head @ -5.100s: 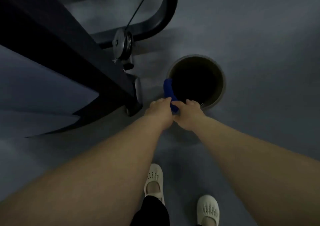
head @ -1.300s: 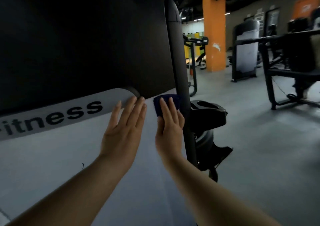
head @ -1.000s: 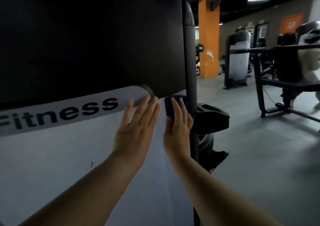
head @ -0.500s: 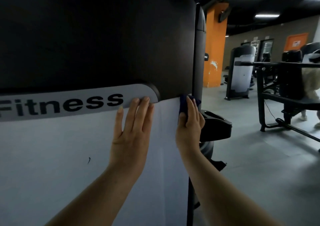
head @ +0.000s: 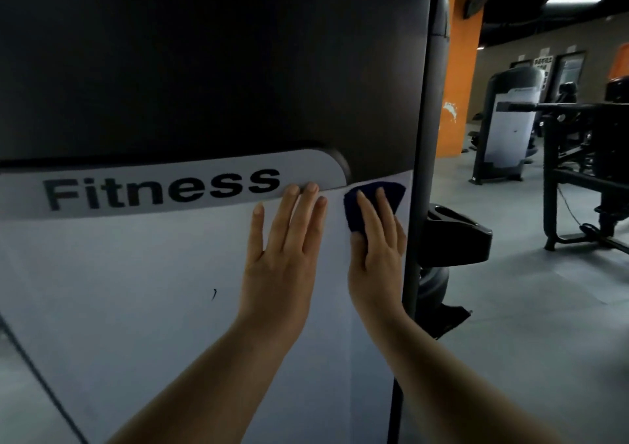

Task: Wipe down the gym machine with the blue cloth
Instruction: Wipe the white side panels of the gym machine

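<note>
Blue cloth (head: 371, 202), folded to a soft wad, pressed flat against upright pale panel of gym machine (head: 136, 290) under straight fingers of right hand (head: 376, 253), just below dark curved upper cover. Left hand (head: 282, 256) splayed flat beside it, apart. Grey floor (head: 531, 324), orange pillar (head: 457, 79) behind.

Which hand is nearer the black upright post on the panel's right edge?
Right hand, pressing the blue cloth beside the post. Left hand lies flat on the panel, farther left.
</note>
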The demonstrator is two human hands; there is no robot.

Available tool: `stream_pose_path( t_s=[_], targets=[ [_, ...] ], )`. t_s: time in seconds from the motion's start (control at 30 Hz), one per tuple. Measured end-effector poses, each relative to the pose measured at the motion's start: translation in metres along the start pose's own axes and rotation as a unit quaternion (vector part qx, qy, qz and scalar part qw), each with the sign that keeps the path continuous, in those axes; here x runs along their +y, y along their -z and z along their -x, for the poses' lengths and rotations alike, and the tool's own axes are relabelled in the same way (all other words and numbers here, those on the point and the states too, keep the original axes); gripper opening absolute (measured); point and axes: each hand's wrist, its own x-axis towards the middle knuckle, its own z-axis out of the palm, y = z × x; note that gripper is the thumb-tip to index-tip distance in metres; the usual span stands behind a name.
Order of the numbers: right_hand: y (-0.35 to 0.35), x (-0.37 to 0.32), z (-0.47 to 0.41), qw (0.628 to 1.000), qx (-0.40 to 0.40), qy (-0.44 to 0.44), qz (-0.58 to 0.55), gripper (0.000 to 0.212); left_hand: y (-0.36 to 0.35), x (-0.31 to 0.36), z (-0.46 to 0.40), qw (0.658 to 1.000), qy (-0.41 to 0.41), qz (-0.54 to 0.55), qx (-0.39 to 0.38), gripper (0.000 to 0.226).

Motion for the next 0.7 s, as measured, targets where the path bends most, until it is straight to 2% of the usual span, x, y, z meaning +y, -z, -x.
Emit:
stream_pose_path(
  t_s=[0.1,0.2,0.3,0.47,0.6,0.7],
  targets=[
    [0.003,-0.004,-0.018,0.998,0.016,-0.043,-0.05,0.057,-0.002,0.0,0.001,1.0,0.003,-0.001,-0.002,0.115],
    [-0.004,-0.01,-0.004,0.999,0.013,-0.002,-0.032,0.056,-0.004,0.002,0.003,1.0,0.008,-0.006,0.006,0.112],
    [-0.01,-0.005,0.018,1.0,-0.014,-0.012,-0.025,0.055,-0.004,0.003,0.004,1.0,0.01,-0.005,0.012,0.107],
    [-0.013,-0.014,0.003,0.999,0.016,0.009,-0.027,0.056,-0.004,-0.003,0.003,1.0,0.0,0.019,0.017,0.109],
    [-0.022,-0.011,0.032,0.999,-0.011,0.038,0.002,0.052,-0.003,-0.012,0.012,0.997,0.028,0.058,0.043,0.099],
    [-0.024,-0.018,0.029,0.998,0.0,0.054,0.006,0.049,-0.003,-0.019,0.018,0.997,0.028,0.052,0.04,0.095]
  ],
)
